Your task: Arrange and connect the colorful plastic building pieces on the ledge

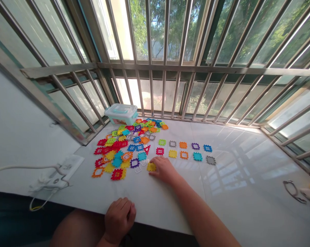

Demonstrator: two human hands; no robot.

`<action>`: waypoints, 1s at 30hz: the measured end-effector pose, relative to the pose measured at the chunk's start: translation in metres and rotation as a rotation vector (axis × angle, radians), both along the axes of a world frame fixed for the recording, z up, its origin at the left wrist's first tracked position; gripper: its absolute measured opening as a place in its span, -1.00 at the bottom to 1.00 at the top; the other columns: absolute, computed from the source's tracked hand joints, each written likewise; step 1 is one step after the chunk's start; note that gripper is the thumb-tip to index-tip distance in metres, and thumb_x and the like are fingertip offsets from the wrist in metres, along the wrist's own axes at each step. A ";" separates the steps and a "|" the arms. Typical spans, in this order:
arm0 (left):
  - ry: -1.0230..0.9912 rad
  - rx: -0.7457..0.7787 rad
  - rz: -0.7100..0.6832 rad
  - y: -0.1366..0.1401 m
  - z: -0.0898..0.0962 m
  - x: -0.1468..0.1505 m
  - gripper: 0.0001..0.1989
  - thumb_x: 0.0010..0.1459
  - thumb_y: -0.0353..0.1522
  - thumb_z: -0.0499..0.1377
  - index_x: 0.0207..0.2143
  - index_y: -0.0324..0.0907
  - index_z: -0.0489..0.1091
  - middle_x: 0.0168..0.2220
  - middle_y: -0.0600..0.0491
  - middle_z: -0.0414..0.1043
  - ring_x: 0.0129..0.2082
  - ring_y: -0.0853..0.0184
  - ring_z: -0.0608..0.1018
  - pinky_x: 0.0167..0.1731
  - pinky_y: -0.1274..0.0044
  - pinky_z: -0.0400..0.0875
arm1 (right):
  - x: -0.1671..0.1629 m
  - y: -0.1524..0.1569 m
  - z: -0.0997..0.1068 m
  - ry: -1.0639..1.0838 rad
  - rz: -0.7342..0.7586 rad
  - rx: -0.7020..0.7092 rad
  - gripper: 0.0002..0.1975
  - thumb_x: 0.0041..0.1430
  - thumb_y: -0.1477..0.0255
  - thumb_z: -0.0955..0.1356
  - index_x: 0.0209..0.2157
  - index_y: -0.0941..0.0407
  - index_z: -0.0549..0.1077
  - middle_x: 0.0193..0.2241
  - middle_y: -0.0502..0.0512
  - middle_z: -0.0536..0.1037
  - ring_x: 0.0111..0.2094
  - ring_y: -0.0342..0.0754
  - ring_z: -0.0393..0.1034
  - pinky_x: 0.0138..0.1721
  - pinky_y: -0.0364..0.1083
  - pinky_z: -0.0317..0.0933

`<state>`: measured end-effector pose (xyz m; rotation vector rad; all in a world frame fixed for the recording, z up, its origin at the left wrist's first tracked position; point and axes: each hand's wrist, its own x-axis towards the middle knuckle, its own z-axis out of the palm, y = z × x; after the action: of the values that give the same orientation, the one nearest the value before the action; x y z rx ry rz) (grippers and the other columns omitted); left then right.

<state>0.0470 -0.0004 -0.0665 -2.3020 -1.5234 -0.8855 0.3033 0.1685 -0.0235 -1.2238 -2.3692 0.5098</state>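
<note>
Right hand on a yellow tile at the edge of the pile; left hand idle at the ledge.

From my feed: right hand [163, 169] reaches out over the white sill [234, 178], palm down, fingers loosely curled, fingertips touching a yellow tile [151, 167]; I cannot tell whether it is gripped or only pressed. That tile lies flat just right of the pile [124, 147] of mixed-colour tiles. Left hand [119, 216] rests at the near edge of the sill, curled into a loose fist, holding nothing I can see. Beyond the right hand, two rows [185, 150] of single tiles lie spaced apart, none touching. A lidded box [121, 113] sits behind the pile against the window bars [149, 68]. A power strip [64, 169] with cable lies far left.
</note>
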 end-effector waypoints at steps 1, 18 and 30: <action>0.001 0.001 -0.002 0.000 0.000 0.000 -0.69 0.36 -0.43 0.12 -0.50 -0.08 0.28 -0.52 0.07 0.30 -0.44 0.24 0.38 -0.34 0.34 0.23 | -0.002 0.001 -0.002 0.000 -0.001 -0.003 -0.52 0.18 0.22 0.60 0.08 -0.02 0.50 0.03 0.10 0.61 0.10 0.13 0.45 0.14 0.07 0.27; -0.003 -0.207 0.034 0.022 0.017 0.016 -0.64 0.39 -0.32 0.16 -0.53 -0.09 0.27 -0.54 0.11 0.40 -0.50 0.30 0.45 -0.40 0.41 0.18 | 0.113 0.031 0.000 0.066 -0.357 0.230 -0.58 0.25 0.37 0.42 0.14 0.02 0.44 0.05 0.23 0.61 0.15 0.24 0.42 0.20 0.20 0.26; -0.597 -0.645 -0.223 0.109 0.052 0.073 -0.54 0.46 -0.11 0.07 -0.49 -0.13 0.36 -0.56 0.14 0.27 -0.51 0.39 0.32 -0.44 0.51 0.17 | 0.097 0.037 -0.020 0.027 -0.341 0.224 -0.55 0.23 0.39 0.39 0.16 0.02 0.43 0.07 0.21 0.60 0.17 0.21 0.39 0.25 0.20 0.18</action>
<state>0.1198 0.1090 -0.0140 -2.8624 -2.0552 -1.4028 0.4006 0.2056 -0.0435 -1.4597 -2.0664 0.1458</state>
